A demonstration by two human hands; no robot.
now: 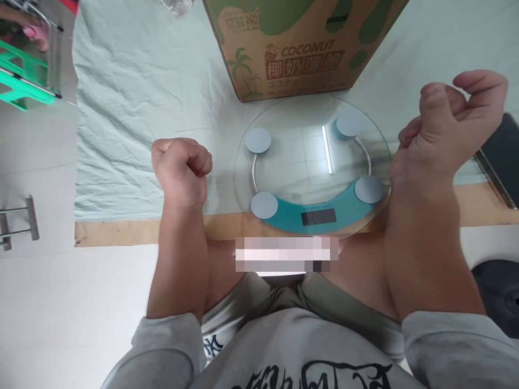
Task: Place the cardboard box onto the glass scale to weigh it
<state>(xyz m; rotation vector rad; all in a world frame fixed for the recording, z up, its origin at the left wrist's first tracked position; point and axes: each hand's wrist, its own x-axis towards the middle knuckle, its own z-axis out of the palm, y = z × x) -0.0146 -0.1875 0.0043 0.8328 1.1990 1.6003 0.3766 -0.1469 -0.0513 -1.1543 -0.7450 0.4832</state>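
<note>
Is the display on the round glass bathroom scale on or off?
Off: the display window on the round glass bathroom scale is dark, with no digits showing.

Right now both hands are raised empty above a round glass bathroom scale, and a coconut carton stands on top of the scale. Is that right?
Not quite. In the head view the coconut carton stands on the pale cloth behind the round glass scale, not on top of it. The left hand and right hand are indeed raised and empty.
</note>
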